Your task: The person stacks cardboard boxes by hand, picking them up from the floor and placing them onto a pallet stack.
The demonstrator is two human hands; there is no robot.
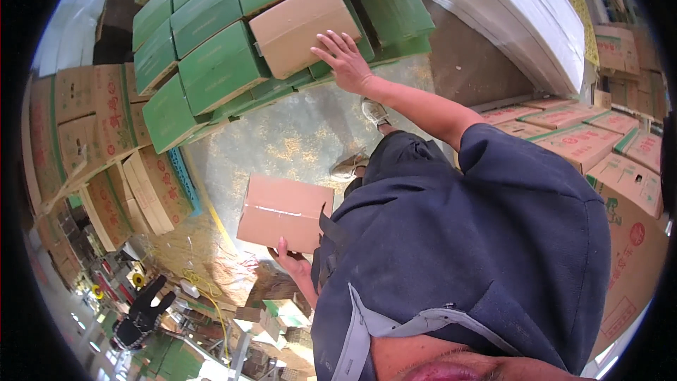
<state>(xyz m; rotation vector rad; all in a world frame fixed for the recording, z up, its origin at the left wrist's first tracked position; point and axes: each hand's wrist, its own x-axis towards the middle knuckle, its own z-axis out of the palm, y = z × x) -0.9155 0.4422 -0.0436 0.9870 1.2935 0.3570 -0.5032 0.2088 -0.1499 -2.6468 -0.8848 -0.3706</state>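
A closed plain brown cardboard box [285, 214] is held at its near edge by my left hand [293, 264], the thumb on top and the other fingers mostly hidden. It is beside my body, above the floor. My right hand [344, 63] lies with fingers spread on another plain brown cardboard box [304, 29], near its right end. That box sits at the near edge of a stack of green cardboard boxes [219, 69], with green boxes on both sides of it.
Printed brown cartons [113, 111] are stacked at left, and more cartons [576, 143] stand at right. A long white wrapped object [508, 16] lies at upper right. Bits of debris dot the concrete floor [280, 137]. Another person [137, 323] is far off at lower left, near a yellow hose [219, 317].
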